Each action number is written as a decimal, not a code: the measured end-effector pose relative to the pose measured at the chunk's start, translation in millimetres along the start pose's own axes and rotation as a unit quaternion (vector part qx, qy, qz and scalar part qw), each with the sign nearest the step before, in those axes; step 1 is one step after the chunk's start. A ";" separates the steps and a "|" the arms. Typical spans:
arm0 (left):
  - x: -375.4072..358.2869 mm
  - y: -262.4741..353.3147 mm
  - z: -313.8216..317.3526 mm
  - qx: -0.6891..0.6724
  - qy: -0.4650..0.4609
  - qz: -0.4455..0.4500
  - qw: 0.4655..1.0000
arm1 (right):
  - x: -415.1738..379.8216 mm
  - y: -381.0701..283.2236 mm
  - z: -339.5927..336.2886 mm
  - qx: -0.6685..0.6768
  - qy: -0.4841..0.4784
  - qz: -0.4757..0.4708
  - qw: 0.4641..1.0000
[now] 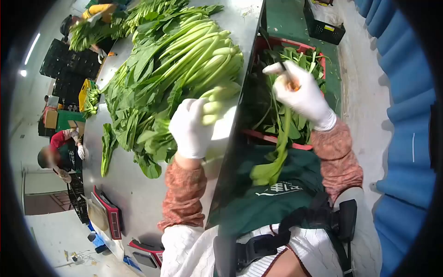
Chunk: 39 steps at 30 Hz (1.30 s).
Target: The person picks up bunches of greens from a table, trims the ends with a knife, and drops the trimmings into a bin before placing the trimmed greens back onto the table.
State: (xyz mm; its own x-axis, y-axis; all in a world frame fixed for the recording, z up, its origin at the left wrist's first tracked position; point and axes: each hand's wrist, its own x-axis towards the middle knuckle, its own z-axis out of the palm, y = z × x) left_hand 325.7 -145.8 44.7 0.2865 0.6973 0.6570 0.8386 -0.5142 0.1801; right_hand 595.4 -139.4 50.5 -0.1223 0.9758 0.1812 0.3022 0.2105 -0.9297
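Observation:
On the metal table lies a big heap of leafy green vegetables [194,60] with pale thick stems. My left hand [191,127], in a white glove, is closed around a few stalks of greens [212,111] at the heap's near side, their cut ends facing right. Over a red crate [320,69] my gloved right hand [302,92] is closed on a small knife [279,60], its dark blade blurred and a bit of orange showing between the fingers. A long leaf [281,147] hangs below that hand, in front of my green apron.
Leaves and trimmings fill the red crate beside the table edge. Red scales [108,214] stand at the table's lower left. Across the table are two people, one [62,150] in red sleeves. A black crate [325,27] sits on the floor, and blue curtain [406,138] lines the right.

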 end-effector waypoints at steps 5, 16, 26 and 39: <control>23.3 19.6 -27.4 -0.197 -0.049 -0.089 0.975 | 21.1 22.6 -6.0 -0.264 0.135 -0.156 0.942; 34.1 20.1 -52.7 -0.281 -0.069 -0.110 0.951 | 23.4 63.8 13.1 -0.232 0.051 -0.009 0.971; -55.7 -124.1 -134.2 -0.759 0.300 -0.336 0.469 | 10.1 101.3 -10.6 -0.092 0.078 0.079 0.990; -251.6 -370.4 -260.2 -0.455 0.637 -0.495 0.378 | -38.4 121.1 44.3 -0.094 -0.058 0.196 0.974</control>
State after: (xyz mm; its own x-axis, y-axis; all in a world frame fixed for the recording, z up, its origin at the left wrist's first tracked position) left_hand -177.5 -260.8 3.2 -0.8997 0.2651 -0.3468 -0.4295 -0.6796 0.5948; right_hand 594.8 -153.9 -83.2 -0.0649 0.9724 -0.2241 0.5135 -0.1600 -0.8430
